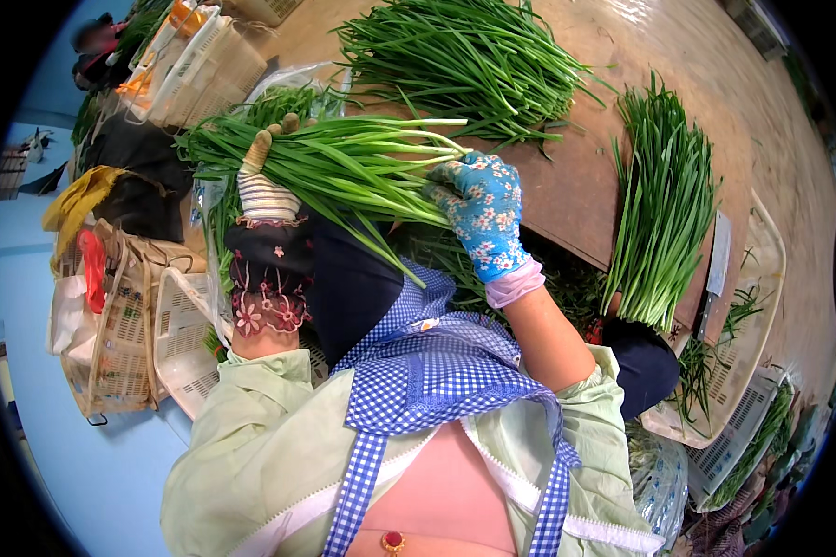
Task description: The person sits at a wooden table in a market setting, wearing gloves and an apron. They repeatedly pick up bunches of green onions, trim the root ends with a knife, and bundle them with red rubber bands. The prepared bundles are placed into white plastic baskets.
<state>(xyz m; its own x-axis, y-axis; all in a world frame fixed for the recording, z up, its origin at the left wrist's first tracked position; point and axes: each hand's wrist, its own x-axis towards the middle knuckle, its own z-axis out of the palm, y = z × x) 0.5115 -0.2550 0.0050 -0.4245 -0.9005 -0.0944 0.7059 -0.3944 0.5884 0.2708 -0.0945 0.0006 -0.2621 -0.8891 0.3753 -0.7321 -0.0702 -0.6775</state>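
Green long-leaved bunch [344,165], pale at the stem end: hanging between both hands at eleven o'clock from the view's centre, its long axis running roughly nine to three, leaf tips pointing toward nine. Left hand [267,181], striped glove: clasping the leafy part. Right hand [478,209], blue floral glove: curling around the stems, sitting nearer the pale ends, the bunch extending from it between nine and ten. Loose green pile [460,70]: resting at twelve. Second bunch [661,213]: lying toward two, stems pointing toward six. Knife [718,255]: lying just beside it at three.
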